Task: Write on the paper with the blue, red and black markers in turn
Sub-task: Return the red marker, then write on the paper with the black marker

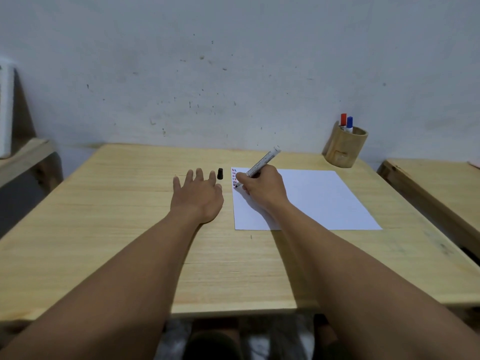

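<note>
A white sheet of paper [319, 201] lies on the wooden table [130, 229], with small red and blue marks along its left edge. My right hand [262, 187] grips a white-barrelled black marker [265, 159], its tip touching the paper near those marks. The marker's black cap [220, 174] stands on the table just left of the paper. My left hand [197, 193] rests flat on the table beside the cap, fingers spread, holding nothing. The red marker [343, 120] and blue marker [349, 123] stand capped in a wooden cup [344, 149].
The wooden cup stands at the table's back right corner, close to a grey wall. A second wooden surface [441, 183] sits to the right, and a wooden ledge [23, 157] to the left.
</note>
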`<state>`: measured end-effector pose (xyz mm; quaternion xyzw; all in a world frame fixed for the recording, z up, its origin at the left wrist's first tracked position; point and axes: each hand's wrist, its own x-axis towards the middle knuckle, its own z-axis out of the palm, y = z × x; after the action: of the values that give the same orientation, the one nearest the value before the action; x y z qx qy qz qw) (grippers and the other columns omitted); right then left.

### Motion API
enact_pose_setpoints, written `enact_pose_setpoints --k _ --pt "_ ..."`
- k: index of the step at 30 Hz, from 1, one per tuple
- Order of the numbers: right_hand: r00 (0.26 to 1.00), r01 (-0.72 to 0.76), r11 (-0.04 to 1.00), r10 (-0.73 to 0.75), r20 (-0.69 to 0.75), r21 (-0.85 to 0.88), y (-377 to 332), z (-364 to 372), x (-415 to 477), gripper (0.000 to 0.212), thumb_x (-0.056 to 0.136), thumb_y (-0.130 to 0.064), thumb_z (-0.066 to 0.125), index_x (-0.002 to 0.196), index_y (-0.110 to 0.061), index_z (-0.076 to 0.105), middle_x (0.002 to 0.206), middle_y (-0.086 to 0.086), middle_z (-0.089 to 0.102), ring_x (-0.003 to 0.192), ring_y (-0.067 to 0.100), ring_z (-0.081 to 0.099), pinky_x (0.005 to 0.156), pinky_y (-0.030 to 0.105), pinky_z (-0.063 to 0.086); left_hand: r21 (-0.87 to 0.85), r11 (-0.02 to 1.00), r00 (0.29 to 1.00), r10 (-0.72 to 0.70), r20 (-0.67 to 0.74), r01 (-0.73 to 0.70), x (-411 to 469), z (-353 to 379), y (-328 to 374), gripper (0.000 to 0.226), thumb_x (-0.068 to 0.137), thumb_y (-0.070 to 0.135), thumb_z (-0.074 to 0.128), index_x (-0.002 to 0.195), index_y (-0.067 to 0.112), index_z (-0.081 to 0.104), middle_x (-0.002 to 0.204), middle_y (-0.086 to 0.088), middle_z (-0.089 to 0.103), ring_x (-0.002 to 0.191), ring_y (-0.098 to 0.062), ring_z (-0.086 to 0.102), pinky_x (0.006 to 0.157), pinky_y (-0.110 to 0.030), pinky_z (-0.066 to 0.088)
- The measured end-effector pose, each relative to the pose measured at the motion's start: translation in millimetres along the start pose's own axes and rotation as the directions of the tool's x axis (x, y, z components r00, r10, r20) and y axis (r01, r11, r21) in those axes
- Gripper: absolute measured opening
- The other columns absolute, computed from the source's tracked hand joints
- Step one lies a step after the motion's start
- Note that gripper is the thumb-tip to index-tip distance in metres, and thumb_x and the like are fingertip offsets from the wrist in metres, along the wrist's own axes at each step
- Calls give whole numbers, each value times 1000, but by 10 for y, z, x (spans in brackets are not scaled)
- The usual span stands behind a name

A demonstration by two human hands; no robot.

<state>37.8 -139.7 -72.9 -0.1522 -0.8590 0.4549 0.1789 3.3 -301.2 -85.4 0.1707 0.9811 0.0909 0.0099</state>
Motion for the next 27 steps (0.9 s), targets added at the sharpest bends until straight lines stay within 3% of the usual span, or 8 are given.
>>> enact_pose_setpoints --k 8,11,13,16,19,22,24,27 --pt "999 -39 998 39 -1 43 -7 -31 14 30 85 -27 69 80 2 73 76 10 77 75 25 72 64 33 53 -36 999 1000 -3 -5 3 1 -14 5 57 103 36 18 159 21 20 167 -10 13 155 -30 6 121 -57 3" --pt "996 -83 978 90 -28 192 -23 -67 36 28 85 -30 70 84 -2 74 70 1 74 61 15 65 70 39 58 -80 996 992 -36 -119 27 8 -46 24 48 100 31 25 141 17 47 147 -11 49 142 -32 36 117 -57 20" --pt "991 -119 953 132 -26 279 -43 -104 53 29 86 -33 73 92 -4 73 71 -1 70 57 15 60 66 38 56 -204 978 969 -93 -229 45 14 -105 74 45 99 28 30 138 18 50 130 -11 64 126 -35 51 108 -52 33" --pt "984 -155 912 177 -24 380 -66 -148 73 34 86 -34 77 103 -5 71 74 -1 66 57 16 57 56 31 50 -345 938 956 -79 -282 -25 70 -179 154 51 98 30 38 149 24 41 133 -10 62 126 -35 52 102 -47 41" --pt "982 -161 882 190 -22 444 -103 -209 81 28 88 -33 74 97 -6 71 74 0 66 60 14 59 54 27 49 -344 937 968 -22 -252 -68 160 -234 211 46 97 33 50 143 27 53 129 -7 65 124 -30 55 99 -41 46" --pt "979 -171 822 206 -3 543 -180 -291 73 21 91 -24 63 80 -8 67 67 3 63 56 16 56 49 26 49 -364 929 970 -19 -242 -72 256 -231 202 23 94 18 57 109 19 75 104 -5 75 104 -30 67 88 -37 53" --pt "982 -152 803 187 -2 576 -209 -347 78 18 91 -19 61 80 -6 67 64 3 63 54 16 54 48 25 48 -459 886 960 -68 -271 -66 287 -261 215 18 91 8 60 92 13 77 91 -7 76 86 -26 71 78 -32 57" --pt "986 -115 803 162 -28 585 -240 -462 92 19 91 -20 70 92 -2 70 65 1 61 52 13 53 46 23 48 -737 674 932 -228 -281 -57 264 -428 363 9 90 7 66 87 6 74 82 -8 72 62 -8 60 45 -7 45"
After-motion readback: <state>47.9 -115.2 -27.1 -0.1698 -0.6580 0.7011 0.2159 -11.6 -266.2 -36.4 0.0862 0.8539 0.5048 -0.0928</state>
